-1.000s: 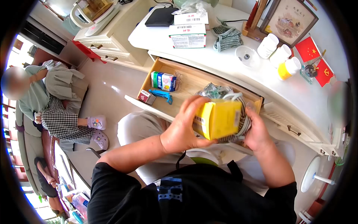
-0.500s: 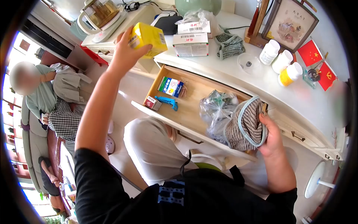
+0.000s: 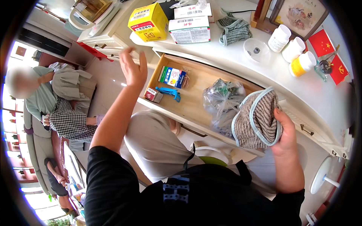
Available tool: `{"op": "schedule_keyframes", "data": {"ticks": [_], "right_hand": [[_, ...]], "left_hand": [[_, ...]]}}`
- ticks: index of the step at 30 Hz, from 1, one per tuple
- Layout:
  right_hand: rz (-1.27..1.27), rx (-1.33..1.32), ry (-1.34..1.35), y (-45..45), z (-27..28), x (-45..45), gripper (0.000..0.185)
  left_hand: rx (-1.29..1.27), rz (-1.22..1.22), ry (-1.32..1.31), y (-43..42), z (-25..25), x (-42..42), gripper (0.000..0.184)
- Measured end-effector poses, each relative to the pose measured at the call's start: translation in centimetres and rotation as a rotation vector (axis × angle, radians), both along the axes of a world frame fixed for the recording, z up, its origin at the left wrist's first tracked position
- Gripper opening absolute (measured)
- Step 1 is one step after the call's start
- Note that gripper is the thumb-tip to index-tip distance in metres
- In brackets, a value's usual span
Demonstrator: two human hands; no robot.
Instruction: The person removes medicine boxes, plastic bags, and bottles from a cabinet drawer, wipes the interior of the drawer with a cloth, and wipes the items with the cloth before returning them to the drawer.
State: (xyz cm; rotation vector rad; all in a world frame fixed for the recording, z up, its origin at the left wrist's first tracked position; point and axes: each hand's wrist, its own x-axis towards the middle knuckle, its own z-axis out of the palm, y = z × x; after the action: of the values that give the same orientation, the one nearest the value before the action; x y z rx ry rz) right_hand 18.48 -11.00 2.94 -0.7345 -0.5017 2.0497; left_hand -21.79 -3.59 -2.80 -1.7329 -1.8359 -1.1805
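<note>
My right hand (image 3: 284,132) grips a brown striped cloth (image 3: 256,120) with light blue edging, above the right end of the open drawer (image 3: 192,98). Fingers apart and with nothing in it, my left hand (image 3: 134,69) is raised left of the drawer. A yellow box (image 3: 148,22) stands on the white tabletop, beyond that hand and not touching it. Inside the drawer lie a tied clear plastic bag (image 3: 222,105), a blue and white box (image 3: 172,77), a blue plastic tool (image 3: 169,93) and a small dark red box (image 3: 153,95).
White boxes (image 3: 189,30), a green-grey cloth (image 3: 234,30), a clear round lid (image 3: 257,50), white bottles (image 3: 279,38), small red flags (image 3: 321,43) and a picture frame (image 3: 299,15) stand or lie on the tabletop. A glass kettle (image 3: 88,13) is at upper left. A person (image 3: 37,84) sits at left.
The yellow box went from between my hands to the tabletop, and my left hand let go of it and drew back. My right hand kept the striped cloth, moving slightly right.
</note>
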Motion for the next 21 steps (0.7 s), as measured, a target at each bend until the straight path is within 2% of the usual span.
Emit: {"op": "schedule_keyframes", "data": {"ticks": [2, 4, 8, 11, 12, 14, 16, 18, 19, 21], "right_hand": [[-0.009, -0.008, -0.019, 0.0, -0.2, 0.0, 0.043], [-0.006, 0.025, -0.083, 0.1, -0.3, -0.3, 0.042], [0.02, -0.012, -0.071, 0.4, -0.6, -0.7, 0.043], [0.021, -0.034, -0.062, 0.6, -0.2, -1.2, 0.044], [0.021, -0.027, -0.074, 0.7, -0.2, -1.4, 0.044], [0.012, -0.055, -0.086, 0.8, -0.2, -1.5, 0.044], [0.024, -0.054, -0.104, 1.0, -0.4, -1.5, 0.043], [0.034, -0.056, -0.072, 1.1, -0.3, -1.7, 0.043], [0.06, 0.006, -0.11, 1.0, -0.3, -1.6, 0.04], [0.04, 0.007, -0.096, 0.9, -0.1, -1.8, 0.04]], "left_hand": [[-0.466, -0.178, 0.187, -0.5, -3.2, -2.2, 0.036], [-0.871, -0.284, 0.166, 0.0, -4.3, -0.9, 0.043], [-1.006, -0.22, 0.219, 3.4, -8.6, -0.5, 0.05], [-1.007, -0.214, 0.464, 5.8, -14.3, -1.7, 0.064], [-0.998, -0.217, 0.454, 6.0, -13.8, -1.4, 0.064], [-1.273, -0.207, 0.572, 5.7, -12.0, -0.7, 0.069], [-1.251, -0.209, 0.505, 5.4, -11.8, -0.8, 0.062], [-1.281, -0.22, 0.68, 5.0, -11.4, -0.8, 0.049], [-1.279, -0.211, 0.667, 4.4, -10.8, -0.8, 0.049], [-1.186, -0.233, 0.417, 3.6, -9.3, -0.7, 0.038]]}}
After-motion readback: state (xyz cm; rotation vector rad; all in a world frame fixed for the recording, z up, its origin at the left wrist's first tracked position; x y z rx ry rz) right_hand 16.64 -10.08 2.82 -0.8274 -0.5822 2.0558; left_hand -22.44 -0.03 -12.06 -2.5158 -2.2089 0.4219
